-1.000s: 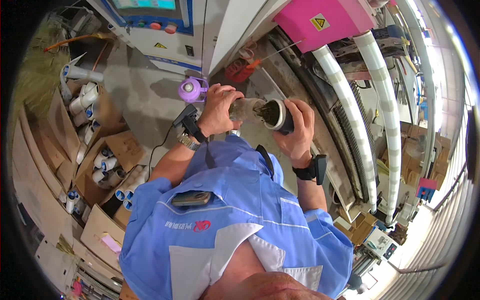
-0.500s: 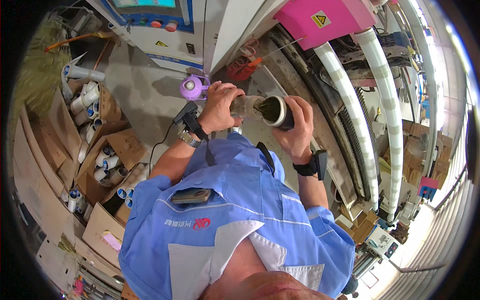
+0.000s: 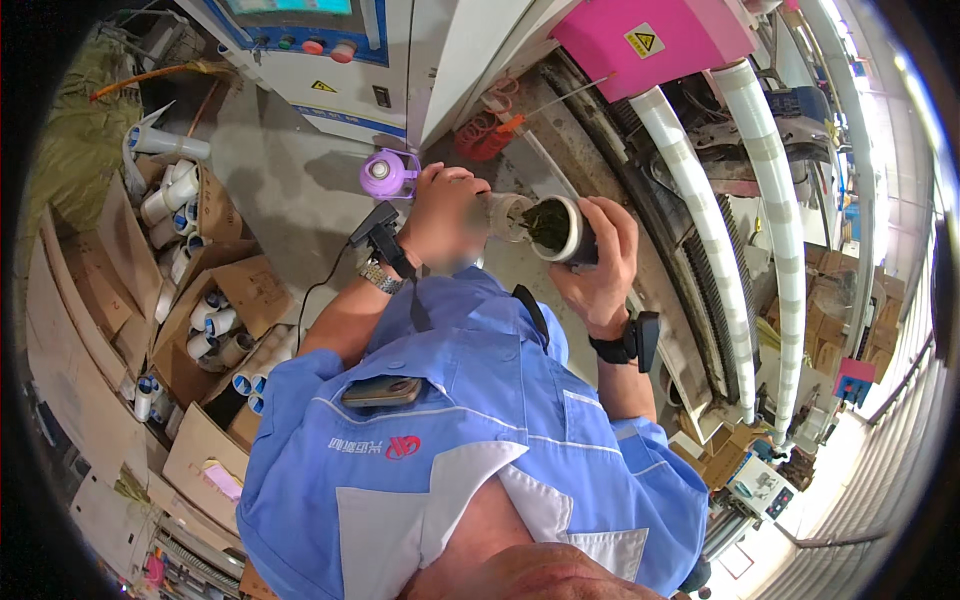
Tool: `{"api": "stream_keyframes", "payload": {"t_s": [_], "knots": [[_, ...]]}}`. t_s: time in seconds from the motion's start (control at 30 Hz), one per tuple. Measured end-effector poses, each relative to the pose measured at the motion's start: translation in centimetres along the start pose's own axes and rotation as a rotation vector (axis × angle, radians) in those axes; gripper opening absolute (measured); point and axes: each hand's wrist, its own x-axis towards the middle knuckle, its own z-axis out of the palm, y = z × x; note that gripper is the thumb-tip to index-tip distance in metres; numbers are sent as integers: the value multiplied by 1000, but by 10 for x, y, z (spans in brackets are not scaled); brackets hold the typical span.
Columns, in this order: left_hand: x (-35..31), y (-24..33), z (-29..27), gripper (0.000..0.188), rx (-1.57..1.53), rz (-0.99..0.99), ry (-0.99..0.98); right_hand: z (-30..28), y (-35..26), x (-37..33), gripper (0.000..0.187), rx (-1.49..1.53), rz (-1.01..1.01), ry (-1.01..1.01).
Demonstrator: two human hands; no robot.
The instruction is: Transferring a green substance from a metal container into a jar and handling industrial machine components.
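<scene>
My left hand (image 3: 448,222) is closed round a clear, see-through jar (image 3: 508,217); part of the hand is blurred. The jar's mouth end points right, toward a dark cup with a white rim (image 3: 573,250). Tipped sideways, that cup sits in the closed grip of my right hand (image 3: 612,262). Dark green leaves (image 3: 547,224), looking like tea leaves, fill the cup's opening and reach its edge beside the jar. How full the jar is cannot be made out behind my fingers. Beyond my left hand stands a purple bottle (image 3: 381,178) with a handle.
Open cardboard boxes (image 3: 255,295) holding several white rolls (image 3: 170,195) stand on the left. Ahead is a machine cabinet (image 3: 350,85) with buttons and a screen. On the right, a pink machine cover (image 3: 655,40) and long white wrapped tubes (image 3: 770,170) run alongside.
My right hand has shifted slightly right with the cup, and more of the leaves show in its opening. My left hand has turned over the jar, hiding more of it.
</scene>
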Motion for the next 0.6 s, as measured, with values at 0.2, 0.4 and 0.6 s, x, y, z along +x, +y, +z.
{"api": "stream_keyframes", "payload": {"t_s": [0.2, 0.4, 0.6], "knots": [[2, 8, -5, 67, -29, -36, -37, 7, 12, -4, 67, -53, 65, -84], [2, 6, -1, 67, -3, -21, -13, 7, 15, -6, 67, -45, 84, -52], [1, 4, 3, 68, -63, -23, -15, 12, 16, -12, 68, 75, 144, -18]]}}
